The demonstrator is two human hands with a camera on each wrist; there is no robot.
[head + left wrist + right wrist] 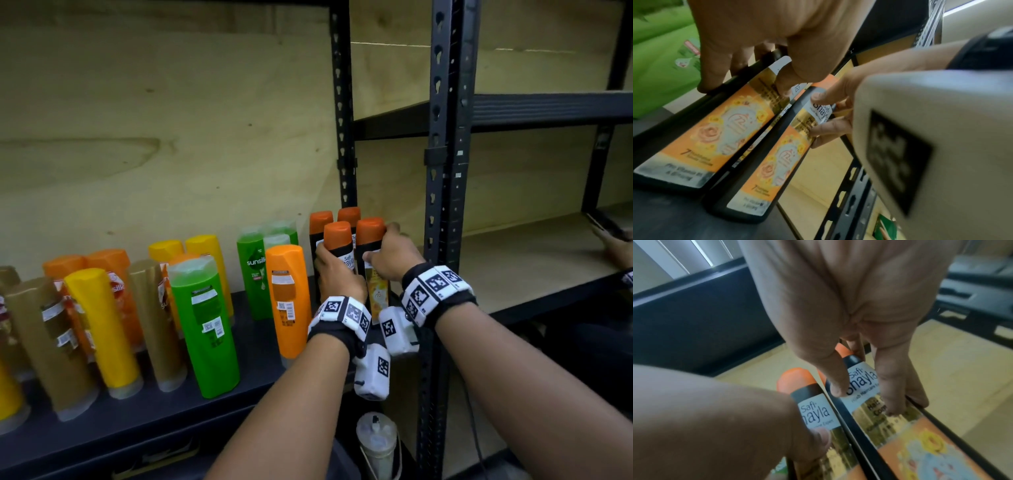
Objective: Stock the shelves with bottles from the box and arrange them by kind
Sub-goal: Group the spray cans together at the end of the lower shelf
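Note:
Two black Safi Shayla bottles with orange caps stand side by side at the right end of the dark shelf (pixel 260 346). My left hand (pixel 334 270) grips the left bottle (pixel 337 236) around its upper body. My right hand (pixel 387 255) grips the right bottle (pixel 370 233) just under the cap. Two more bottles of the same kind (pixel 349 214) stand right behind them. In the left wrist view both bottles (pixel 715 129) (pixel 777 162) rest with their bases on the shelf. In the right wrist view my right hand's fingers (pixel 838 382) wrap the right bottle's label (pixel 890 426), with the left bottle (pixel 816 410) beside it.
Green (pixel 202 325), orange (pixel 287 298), yellow (pixel 102 325) and brown (pixel 48 346) bottles fill the shelf to the left. A black upright post (pixel 445 171) stands right of my hands, with a bare wooden shelf (pixel 531 253) beyond. Another person's hand (pixel 616 246) shows at the far right.

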